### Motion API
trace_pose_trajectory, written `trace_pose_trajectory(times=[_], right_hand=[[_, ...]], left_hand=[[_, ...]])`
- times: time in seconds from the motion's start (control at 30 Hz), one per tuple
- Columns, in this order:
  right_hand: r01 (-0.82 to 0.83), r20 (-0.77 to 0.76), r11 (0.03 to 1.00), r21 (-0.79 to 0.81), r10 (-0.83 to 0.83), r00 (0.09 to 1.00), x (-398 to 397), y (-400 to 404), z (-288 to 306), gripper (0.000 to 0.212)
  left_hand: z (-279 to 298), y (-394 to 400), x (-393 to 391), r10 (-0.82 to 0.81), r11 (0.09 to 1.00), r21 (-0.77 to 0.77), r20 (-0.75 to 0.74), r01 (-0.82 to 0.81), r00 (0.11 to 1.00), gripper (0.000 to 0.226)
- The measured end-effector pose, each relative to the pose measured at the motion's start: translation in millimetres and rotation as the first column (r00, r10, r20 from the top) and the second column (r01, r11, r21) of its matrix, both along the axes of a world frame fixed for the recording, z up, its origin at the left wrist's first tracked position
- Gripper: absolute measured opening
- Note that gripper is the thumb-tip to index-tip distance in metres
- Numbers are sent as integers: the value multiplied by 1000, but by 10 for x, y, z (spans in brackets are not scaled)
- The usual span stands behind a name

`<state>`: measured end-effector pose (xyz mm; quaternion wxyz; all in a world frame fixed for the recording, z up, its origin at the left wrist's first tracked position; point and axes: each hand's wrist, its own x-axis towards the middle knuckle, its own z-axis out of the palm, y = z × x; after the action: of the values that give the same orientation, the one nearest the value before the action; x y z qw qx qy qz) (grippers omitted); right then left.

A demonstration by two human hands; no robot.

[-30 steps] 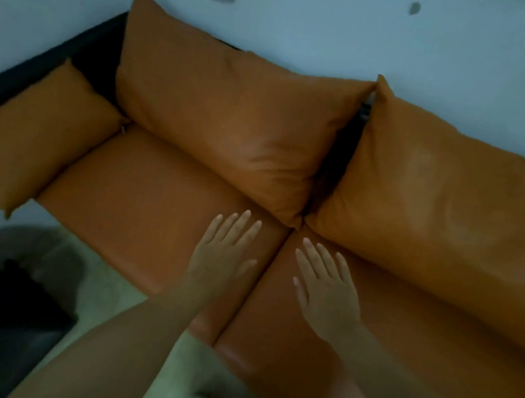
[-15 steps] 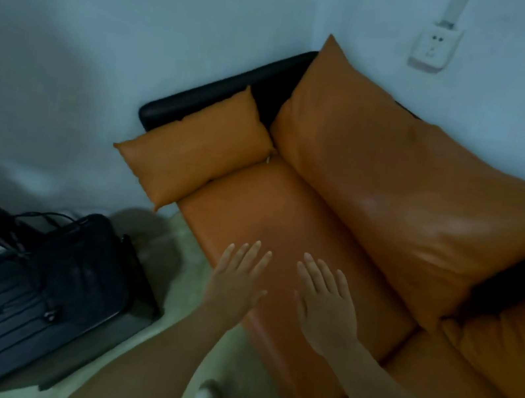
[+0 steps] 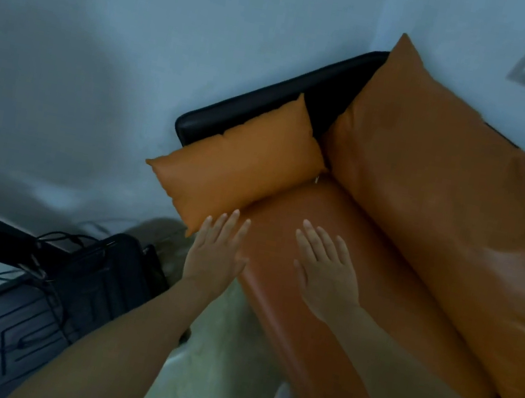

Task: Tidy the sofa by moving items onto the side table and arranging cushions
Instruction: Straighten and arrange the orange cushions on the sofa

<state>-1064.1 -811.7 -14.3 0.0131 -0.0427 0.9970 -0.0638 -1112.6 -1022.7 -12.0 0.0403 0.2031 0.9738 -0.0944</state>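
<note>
Both hands (image 3: 214, 258) (image 3: 327, 279) flat, seemingly above seat edge (image 3: 260, 288).

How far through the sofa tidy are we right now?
Looks mostly done: the seat cushion shows no loose items, and the large back cushion leans against the wall. In hand: nothing; the left hand and right hand are open. Possibly left: the small cushion overhanging the armrest.
</note>
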Motion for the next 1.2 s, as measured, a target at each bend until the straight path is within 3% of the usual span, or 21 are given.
trace_pose_trajectory(times=[0.07, 0.13, 0.23, 0.3, 0.4, 0.47, 0.53, 0.67, 0.83, 1.0, 1.2], right_hand=[[-35, 6, 999, 0, 35, 999, -242, 0, 63, 53], [-72, 50, 997, 41, 70, 996, -629, -49, -305, 53], [-70, 266, 997, -11, 71, 961, -1204, -227, -686, 58], [-110, 203, 994, 7, 106, 973, -1498, -165, -659, 54], [-228, -53, 973, 32, 230, 972, -1808, -78, -191, 53], [-285, -35, 956, 68, 287, 957, -2199, -133, -352, 63], [-339, 121, 940, 42, 332, 936, -2506, -237, -447, 72], [-444, 102, 890, 103, 435, 895, -3118, -189, -483, 100], [-476, 235, 846, 238, 426, 874, -3799, -179, -527, 137], [-512, 292, 822, 249, 440, 849, -4038, -278, -686, 146], [-510, 199, 807, 297, 470, 860, -3947, -246, -818, 137]], left_hand=[[-46, -12, -223, 15, 1000, 21, -15, -15, 1000, 70], [-74, -23, -454, 22, 1000, 15, 0, -22, 1000, 69], [-134, -35, -852, 53, 998, 24, 0, -53, 999, 70], [-170, -42, -1122, 76, 997, 24, 3, -76, 997, 74], [-241, -90, -1526, 82, 996, -43, 26, -81, 996, 84], [-285, -101, -1816, 112, 993, -49, 33, -110, 993, 86], [-342, -100, -2065, 164, 986, -36, 30, -162, 986, 88], [-482, -143, -2522, 190, 979, 60, 39, -192, 981, 97], [-672, -259, -2998, 167, 980, 78, 186, -184, 968, 123], [-870, -274, -3137, 140, 979, 115, 224, -168, 965, 132], [-954, -238, -3086, 199, 970, 106, 171, -219, 965, 129]])
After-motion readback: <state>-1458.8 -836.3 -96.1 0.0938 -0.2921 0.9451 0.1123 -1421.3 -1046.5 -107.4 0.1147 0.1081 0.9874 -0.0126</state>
